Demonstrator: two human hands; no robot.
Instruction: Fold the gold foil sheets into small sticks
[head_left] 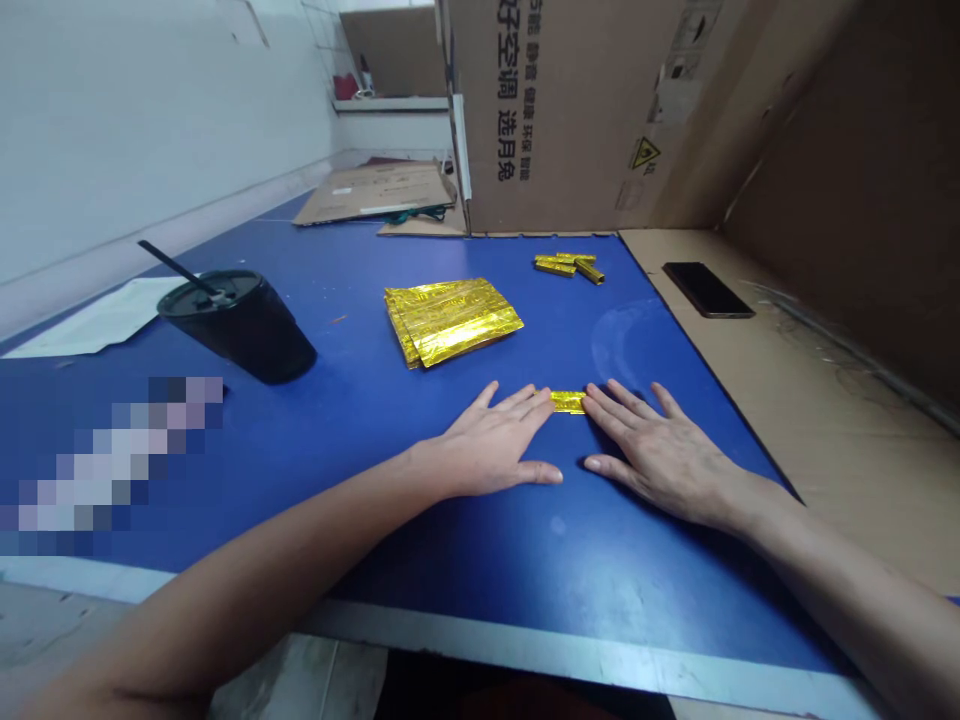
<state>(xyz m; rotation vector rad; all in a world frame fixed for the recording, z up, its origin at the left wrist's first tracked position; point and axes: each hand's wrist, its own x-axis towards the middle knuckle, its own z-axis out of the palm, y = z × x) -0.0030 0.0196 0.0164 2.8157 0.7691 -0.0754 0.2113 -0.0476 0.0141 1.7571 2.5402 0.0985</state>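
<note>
A narrow strip of folded gold foil paper (568,402) lies flat on the blue tabletop (480,560). On its left end rest the fingertips of my left hand (499,440), the fingers stretched out and the thumb apart. My right hand (664,445) lies on the right end in the same way, fingers spread. Both ends of the strip are partly hidden beneath the fingers. Beyond my left hand sits a stack of gold foil sheets (457,318). Farther back, several small folded gold pieces (556,267) lie in a loose pile.
A dark tumbler (251,330) with a straw stands at the left, near a white paper (97,318). A phone (707,289) lies on the cardboard at the right. A large cardboard box (570,120) walls off the back; a flat cardboard piece (375,192) lies beside it.
</note>
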